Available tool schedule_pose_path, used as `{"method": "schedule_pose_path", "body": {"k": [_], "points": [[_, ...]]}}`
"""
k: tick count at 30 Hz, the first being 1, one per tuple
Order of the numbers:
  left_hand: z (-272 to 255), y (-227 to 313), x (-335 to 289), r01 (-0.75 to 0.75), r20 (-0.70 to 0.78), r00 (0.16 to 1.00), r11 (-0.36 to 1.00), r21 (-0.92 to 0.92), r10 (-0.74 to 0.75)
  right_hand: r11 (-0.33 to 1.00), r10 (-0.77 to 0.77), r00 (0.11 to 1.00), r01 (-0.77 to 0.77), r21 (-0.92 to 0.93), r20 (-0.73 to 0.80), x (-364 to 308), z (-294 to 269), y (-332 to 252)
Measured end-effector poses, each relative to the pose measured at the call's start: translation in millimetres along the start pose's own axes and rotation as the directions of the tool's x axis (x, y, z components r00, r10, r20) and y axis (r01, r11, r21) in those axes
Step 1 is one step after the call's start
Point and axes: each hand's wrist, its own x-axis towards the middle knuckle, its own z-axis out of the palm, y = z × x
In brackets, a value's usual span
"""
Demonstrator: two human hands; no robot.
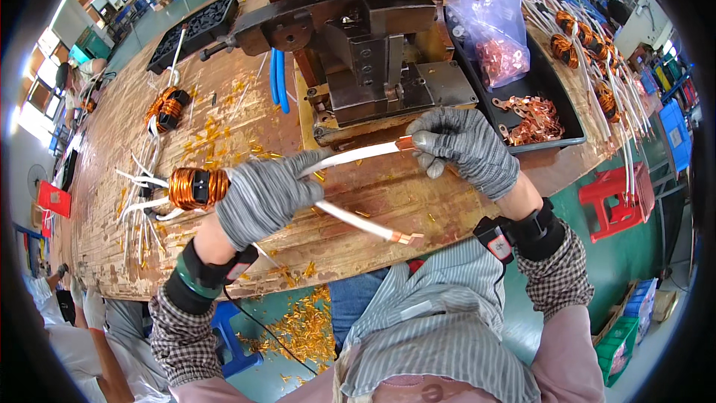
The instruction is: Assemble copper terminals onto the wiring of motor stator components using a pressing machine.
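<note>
The thing in hand is a coil (198, 188) of glossy copper-orange wire, wound tightly and broken by a black strip, with thick white leads. It sits just left of the left hand (267, 198), above the worktop (388, 194). That grey-gloved hand is wrapped around the leads right beside the windings; whether its fingers also touch the coil is hidden. The right hand (466, 149), gloved alike, pinches the copper-coloured tip (405, 143) of the upper lead (358, 155) between thumb and fingers.

The long axis of coil and leads runs left to right. The upper lead bridges the two hands, arching gently and rising toward the right one. The lower lead (354, 220) leaves the left hand slanting down and rightward, its bare copper-coloured end free below the right hand, pointing away from the coil.

Beyond the hands stands a dark metal press (365, 82); past the right hand, a black tray (552, 143) holds copper-coloured terminals (533, 121).
</note>
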Motion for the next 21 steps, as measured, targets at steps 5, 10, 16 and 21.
{"method": "schedule_pose_path", "body": {"k": [5, 10, 16, 21], "points": [[-5.3, 18.8, 13.7, 0.368, 0.030, 0.927, 0.890, -0.269, -0.374, 0.999, -0.036, 0.999, 0.036, 0.013, 0.006, -1.3, 0.6, -8.3], [0.1, -17.9, 19.5, -0.031, -0.145, 0.989, 0.957, -0.289, -0.012, 0.998, -0.054, 0.998, 0.053, 0.031, 0.021, 9.8, -3.0, -13.4], [6.6, -4.9, 47.0, 0.222, -0.253, 0.919, 0.926, -0.306, -0.303, 0.995, 0.013, 0.997, -0.005, 0.105, -0.079, 16.2, 1.5, -3.0], [-3.0, -6.0, 52.4, 0.165, -0.050, 0.958, 0.684, -0.710, -0.282, 0.999, -0.038, 0.997, 0.038, 0.000, -0.072, 10.9, -0.3, -3.2]]}}
